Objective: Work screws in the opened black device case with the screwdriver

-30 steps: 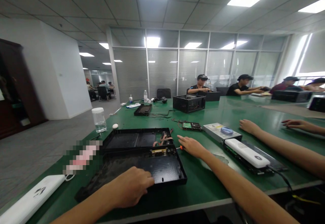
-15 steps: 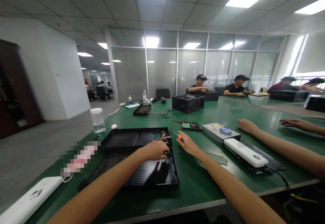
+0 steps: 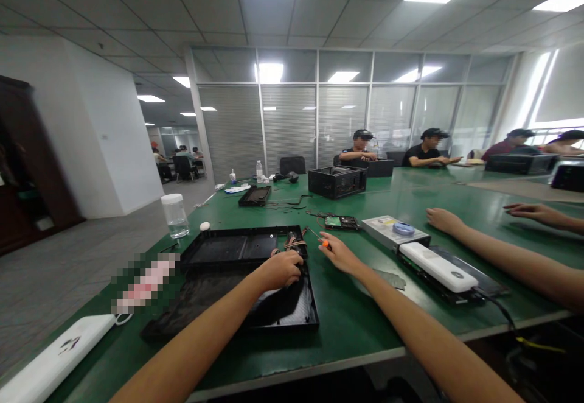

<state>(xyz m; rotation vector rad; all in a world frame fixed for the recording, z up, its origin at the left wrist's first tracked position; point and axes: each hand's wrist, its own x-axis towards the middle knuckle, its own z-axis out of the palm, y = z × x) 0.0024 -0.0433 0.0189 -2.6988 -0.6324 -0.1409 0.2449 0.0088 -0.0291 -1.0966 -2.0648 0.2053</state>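
My right hand (image 3: 340, 253) is closed around a screwdriver (image 3: 325, 243) with an orange handle, its thin shaft pointing up and left toward the case's corner. My left hand (image 3: 283, 268) is closed, fingertips down, over the right side of an opened black plastic case (image 3: 219, 296). What its fingers grip is hidden. Just beyond the left fingertips lies a bundle of brown and reddish wires (image 3: 295, 243) in the case's upper right corner. Two shallow halves make up the case, both facing up, the near one glossy inside.
A green circuit board (image 3: 340, 221) lies beyond my right hand. To the right are a silver box (image 3: 387, 230), a white power bank (image 3: 438, 266) and another person's arm (image 3: 497, 248). A clear jar (image 3: 175, 215) stands left; a black computer case (image 3: 337, 182) sits farther back.
My left hand has moved slightly away from me, toward the wires; the dark item that showed under its fingers is now hidden. My right hand keeps the screwdriver, almost unmoved.
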